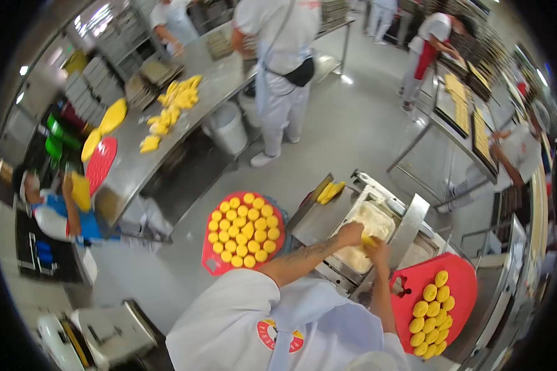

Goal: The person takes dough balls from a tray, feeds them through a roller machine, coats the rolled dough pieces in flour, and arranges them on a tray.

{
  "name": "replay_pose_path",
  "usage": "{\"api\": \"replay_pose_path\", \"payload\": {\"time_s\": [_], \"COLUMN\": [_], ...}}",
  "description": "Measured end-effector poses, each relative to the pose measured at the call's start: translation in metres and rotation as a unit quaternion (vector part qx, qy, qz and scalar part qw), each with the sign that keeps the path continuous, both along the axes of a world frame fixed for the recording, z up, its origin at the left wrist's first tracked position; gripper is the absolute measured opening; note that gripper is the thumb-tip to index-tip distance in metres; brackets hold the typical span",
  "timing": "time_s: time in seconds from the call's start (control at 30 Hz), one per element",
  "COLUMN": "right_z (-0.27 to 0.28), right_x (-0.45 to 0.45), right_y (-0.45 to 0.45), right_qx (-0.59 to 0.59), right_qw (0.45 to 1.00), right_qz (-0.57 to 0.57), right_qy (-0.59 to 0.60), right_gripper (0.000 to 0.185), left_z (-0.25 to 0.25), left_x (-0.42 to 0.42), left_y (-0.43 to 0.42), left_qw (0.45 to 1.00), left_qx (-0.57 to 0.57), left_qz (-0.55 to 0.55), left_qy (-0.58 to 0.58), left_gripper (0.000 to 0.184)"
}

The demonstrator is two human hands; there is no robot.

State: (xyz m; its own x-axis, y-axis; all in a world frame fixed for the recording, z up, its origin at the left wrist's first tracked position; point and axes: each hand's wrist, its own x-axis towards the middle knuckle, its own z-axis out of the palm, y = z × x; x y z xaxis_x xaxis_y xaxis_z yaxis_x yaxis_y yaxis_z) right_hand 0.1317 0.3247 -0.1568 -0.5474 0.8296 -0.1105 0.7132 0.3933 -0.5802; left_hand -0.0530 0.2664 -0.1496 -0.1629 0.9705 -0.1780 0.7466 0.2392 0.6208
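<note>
Head view: yellow piece (369, 240) held over white-dusted pan (375, 217). Right hand (378, 250) closed on it, fingers curled. Left hand (351, 234) just beside, at the piece's 10 o'clock, fingers bent; whether the piece is gripped by it cannot be told. From the pan: red tray of yellow rounds (209, 264) at 9 o'clock, red board of yellow rounds (467, 278) at 4, yellow strips (332, 192) at 11.

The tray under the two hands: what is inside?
A pale, floury-looking layer. The left hand, right hand and yellow piece hide part of it; what lies beneath cannot be seen.
</note>
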Motion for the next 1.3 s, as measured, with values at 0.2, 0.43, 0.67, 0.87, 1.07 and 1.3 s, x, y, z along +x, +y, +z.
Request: {"api": "replay_pose_path", "payload": {"time_s": [0.2,0.43,0.67,0.87,1.07,1.3], "right_z": [0.165,0.103,0.213,0.357,0.298,0.049], "right_x": [-0.02,-0.066,-0.383,-0.594,-0.4,-0.14], "right_y": [-0.037,-0.048,-0.1,-0.097,-0.049,-0.082], "right_qx": [-0.163,-0.071,0.03,0.098,-0.173,-0.289], "right_qw": [0.94,0.99,0.955,0.928,0.902,0.91], "right_qz": [-0.128,0.093,0.237,0.245,0.147,-0.204], "right_qy": [0.272,0.084,0.176,0.262,0.366,0.215], "right_gripper": [0.044,0.041,0.046,0.078,0.052,0.033], "left_z": [0.124,0.069,0.135,0.322,0.247,-0.046], "left_x": [-0.109,-0.182,-0.381,-0.566,-0.493,-0.23], "left_y": [-0.111,-0.285,-0.322,-0.282,-0.283,-0.11], "left_qw": [0.904,0.868,0.831,0.83,0.823,0.914], "left_qx": [0.084,0.088,0.247,0.153,0.269,-0.012], "left_qz": [0.184,0.431,0.494,0.51,0.497,0.23], "left_qy": [-0.377,-0.231,-0.058,0.162,-0.066,-0.334], "left_gripper": [0.059,0.061,0.036,0.096,0.044,0.05]}}
